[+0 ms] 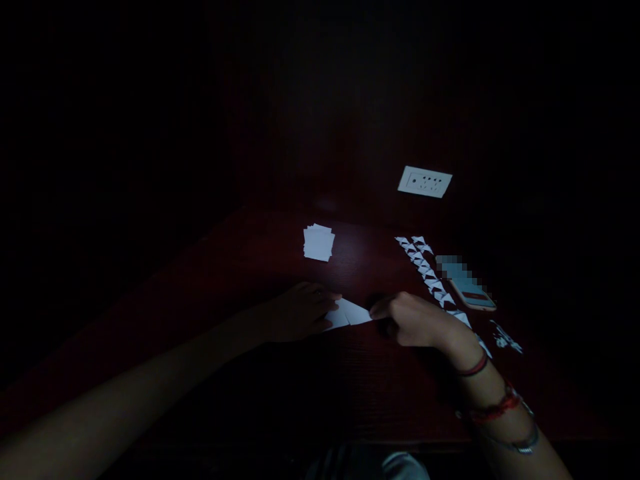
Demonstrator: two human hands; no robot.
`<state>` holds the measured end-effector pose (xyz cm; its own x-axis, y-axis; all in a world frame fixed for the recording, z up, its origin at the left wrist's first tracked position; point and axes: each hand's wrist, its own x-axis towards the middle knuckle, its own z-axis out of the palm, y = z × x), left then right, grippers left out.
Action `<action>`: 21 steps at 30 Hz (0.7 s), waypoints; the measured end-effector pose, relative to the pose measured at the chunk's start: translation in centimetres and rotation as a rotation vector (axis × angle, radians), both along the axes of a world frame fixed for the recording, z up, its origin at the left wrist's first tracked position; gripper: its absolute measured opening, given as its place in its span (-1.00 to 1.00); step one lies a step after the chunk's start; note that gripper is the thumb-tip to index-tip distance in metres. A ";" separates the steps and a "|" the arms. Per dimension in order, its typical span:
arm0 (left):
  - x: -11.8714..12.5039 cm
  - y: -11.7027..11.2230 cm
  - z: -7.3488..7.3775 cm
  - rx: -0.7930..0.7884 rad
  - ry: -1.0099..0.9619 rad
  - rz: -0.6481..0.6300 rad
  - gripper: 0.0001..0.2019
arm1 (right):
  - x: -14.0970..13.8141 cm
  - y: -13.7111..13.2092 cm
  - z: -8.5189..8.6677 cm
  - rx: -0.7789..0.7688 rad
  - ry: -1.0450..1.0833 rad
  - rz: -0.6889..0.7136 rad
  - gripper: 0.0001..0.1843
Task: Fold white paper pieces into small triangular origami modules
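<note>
Holding folded white paper (357, 313) on or just above the table (370, 250); likely light, thin, easily creased, best taken by edges. Pinching its right tip with the right hand (413, 319), resting the left hand (299, 312) over the other end; cannot tell whether gripping. Noting stacked white squares (319, 245) beyond.

From my remote seat, I can't see the left end of the folded white paper (356, 313); the dim left hand (300, 312) covers it. Most fingers of the right hand (417, 321) curl out of my view, and its wrist hides part of the line of small folded white paper pieces (429, 272). Coarse squares mask the flat blue-screened phone (463, 285). The tiny pale scraps (506, 338) are too small for me to identify. Both bare forearms (165, 383) run off-frame. The dark red wooden bench (370, 387) fades into black.
</note>
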<state>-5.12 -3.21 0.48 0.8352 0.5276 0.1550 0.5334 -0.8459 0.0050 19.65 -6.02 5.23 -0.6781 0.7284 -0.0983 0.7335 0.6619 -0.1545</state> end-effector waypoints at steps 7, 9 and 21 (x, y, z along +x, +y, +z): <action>0.8 -0.8 0.0 0.090 -0.033 0.035 -0.49 | 0.7 0.3 0.3 -0.018 -0.058 -0.076 -0.68; 0.9 -0.9 -0.1 0.126 -0.043 0.044 -0.54 | 0.6 0.6 0.2 0.053 0.008 -0.053 -0.66; 0.7 0.0 -0.2 0.221 -0.066 -0.043 -0.84 | -0.9 2.1 -2.4 0.099 0.221 0.210 -0.70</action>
<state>-4.44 -3.25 0.33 0.8405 0.4387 0.3180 0.5013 -0.8523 -0.1491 18.70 -3.95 2.79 -0.8115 0.5692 0.1326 0.5351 0.8148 -0.2229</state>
